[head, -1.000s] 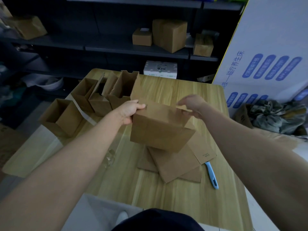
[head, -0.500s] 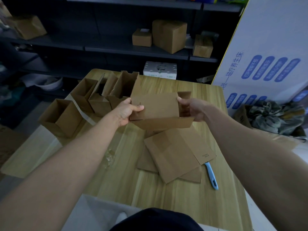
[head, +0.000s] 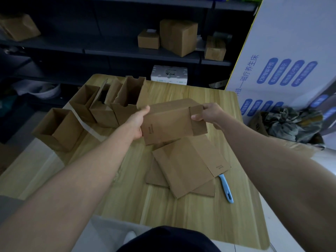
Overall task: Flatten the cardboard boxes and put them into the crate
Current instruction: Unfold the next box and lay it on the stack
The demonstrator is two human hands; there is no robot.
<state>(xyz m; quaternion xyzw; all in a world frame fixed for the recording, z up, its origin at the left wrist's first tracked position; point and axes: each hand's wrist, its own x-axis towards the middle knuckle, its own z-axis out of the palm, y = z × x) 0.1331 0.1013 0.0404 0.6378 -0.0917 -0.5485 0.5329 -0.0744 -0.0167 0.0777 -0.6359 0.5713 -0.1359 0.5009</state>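
Note:
Both my hands hold a brown cardboard box (head: 171, 122) above the middle of the wooden table (head: 181, 211); it now looks collapsed nearly flat. My left hand (head: 138, 122) grips its left edge, and my right hand (head: 209, 113) pinches the folded flap at its right end. Just below it, a pile of flattened boxes (head: 189, 166) lies on the table. Several open, unflattened boxes (head: 116, 104) stand at the table's far left corner, and one more open box (head: 58, 128) stands at the left edge. No crate shows in this view.
A blue-handled knife (head: 226, 188) lies on the table just right of the flat pile. Dark shelves behind hold sealed cardboard boxes (head: 178, 36). A big white printed carton (head: 283, 57) stands to the right, with crumpled cloth (head: 291, 124) at its foot.
The held box has gone from an upright open shape to nearly flat. My hands turned it, and my right hand moved from its top rim to its right flap.

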